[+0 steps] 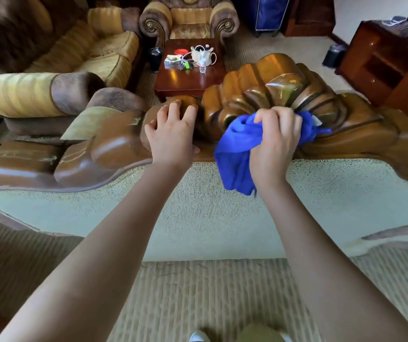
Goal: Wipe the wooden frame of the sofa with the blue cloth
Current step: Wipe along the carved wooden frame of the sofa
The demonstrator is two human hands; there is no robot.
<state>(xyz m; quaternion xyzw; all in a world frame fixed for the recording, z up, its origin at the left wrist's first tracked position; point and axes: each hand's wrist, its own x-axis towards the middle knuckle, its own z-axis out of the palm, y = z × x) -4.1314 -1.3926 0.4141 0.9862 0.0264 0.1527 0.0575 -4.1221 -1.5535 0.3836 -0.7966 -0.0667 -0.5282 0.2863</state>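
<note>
Glossy brown carved wood, fluted like a shell, crowns the sofa's back: this wooden frame point(279, 80) is what I am wiping, standing behind the sofa. My right hand point(275, 141) has its fingers point(272, 114) curled tight round a bunched bright blue cloth point(237, 144), pressing the wad into the grooves at the base of the carved crest; a loose tail of cloth hangs down over the pale textured upholstery of the sofa back point(198, 206). My left hand point(172, 130) lies spread on the rounded scroll just left of the crest, fingers wide and holding nothing, steadying me.

Judgement: wiping is under way at the centre, with the flanking rails likely still to do. Chipped spots show on the left rail point(50, 159). To do this step well, I should push a fold of cloth along each flute rather than across the ridges, so dust comes out of the channels. Gather in the hanging tail so it does not drag. Go lightly over the chipped finish.

Beyond: a dark red-brown wooden table point(188, 80) carrying small clutter.
</note>
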